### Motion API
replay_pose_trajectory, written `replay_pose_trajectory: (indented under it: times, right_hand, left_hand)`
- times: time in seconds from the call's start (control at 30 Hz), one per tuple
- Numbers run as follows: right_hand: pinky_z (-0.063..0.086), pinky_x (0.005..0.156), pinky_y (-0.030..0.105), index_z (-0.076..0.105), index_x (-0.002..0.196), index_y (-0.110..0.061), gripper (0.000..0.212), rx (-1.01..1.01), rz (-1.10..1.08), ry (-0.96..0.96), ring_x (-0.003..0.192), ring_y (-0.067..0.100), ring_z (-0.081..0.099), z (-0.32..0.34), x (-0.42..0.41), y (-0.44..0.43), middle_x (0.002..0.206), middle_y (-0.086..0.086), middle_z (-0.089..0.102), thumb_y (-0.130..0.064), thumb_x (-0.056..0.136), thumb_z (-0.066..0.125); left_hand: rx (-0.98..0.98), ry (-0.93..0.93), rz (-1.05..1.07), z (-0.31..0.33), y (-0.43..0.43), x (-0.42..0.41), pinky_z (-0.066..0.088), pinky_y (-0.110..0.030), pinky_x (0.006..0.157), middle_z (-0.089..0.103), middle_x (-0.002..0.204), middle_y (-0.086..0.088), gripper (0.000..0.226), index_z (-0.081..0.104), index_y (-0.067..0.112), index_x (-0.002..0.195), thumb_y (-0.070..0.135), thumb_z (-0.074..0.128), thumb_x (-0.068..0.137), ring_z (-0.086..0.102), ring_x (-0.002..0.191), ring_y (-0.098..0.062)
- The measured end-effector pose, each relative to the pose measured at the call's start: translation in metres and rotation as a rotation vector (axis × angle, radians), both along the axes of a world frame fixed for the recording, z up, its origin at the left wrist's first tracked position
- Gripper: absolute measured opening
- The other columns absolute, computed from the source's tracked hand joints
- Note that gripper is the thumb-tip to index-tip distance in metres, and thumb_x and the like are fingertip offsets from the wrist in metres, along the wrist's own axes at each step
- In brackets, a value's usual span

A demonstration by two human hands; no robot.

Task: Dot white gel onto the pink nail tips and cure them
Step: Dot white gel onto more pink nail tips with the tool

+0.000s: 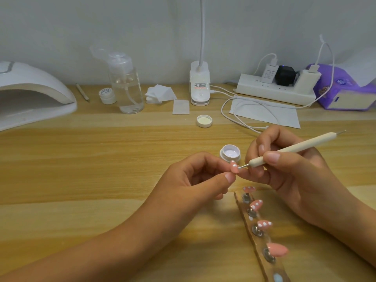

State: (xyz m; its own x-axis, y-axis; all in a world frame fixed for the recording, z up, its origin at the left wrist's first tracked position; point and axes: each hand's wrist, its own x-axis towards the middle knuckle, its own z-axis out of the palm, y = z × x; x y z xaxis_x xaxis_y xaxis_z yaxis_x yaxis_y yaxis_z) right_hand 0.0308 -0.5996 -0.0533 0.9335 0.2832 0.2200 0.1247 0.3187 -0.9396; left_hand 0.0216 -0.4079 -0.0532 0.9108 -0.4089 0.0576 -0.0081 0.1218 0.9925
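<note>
centre frame: left hand (200,176) pinches pink tip (295,167); right hand (289,163) grips dotting pen (284,151), its point touching the tip. open gel pot (230,153) just behind; holder (262,237) with four tips lower right.

Gel pot (230,153) behind the held nail tip (234,167) — lid (204,121) farther back, holder strip (271,270) in front, lamp (34,88) far left.

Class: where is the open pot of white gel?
Head view, centre: the small round open pot of white gel stands just beyond the left hand, its round white lid farther back.
</note>
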Motion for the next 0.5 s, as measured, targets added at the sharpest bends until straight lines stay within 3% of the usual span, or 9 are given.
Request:
replay_pose_trajectory:
  times: [0.5]
  right_hand:
    - [0.057,0.073,0.030,0.062,0.072,-0.019,0.003,-0.017,0.018,0.001,0.066,0.011,0.064,-0.0008,0.0002,-0.0004,0.069,0.002,0.060,-0.016,0.072,0.062]
  left_hand:
    - [0.004,-0.011,-0.004,0.0001,0.0009,-0.0001,0.046,-0.011,0.063,0.065,0.071,0.011,0.012,0.073,0.031,0.077,0.021,0.068,0.077,0.059,0.066,-0.001]
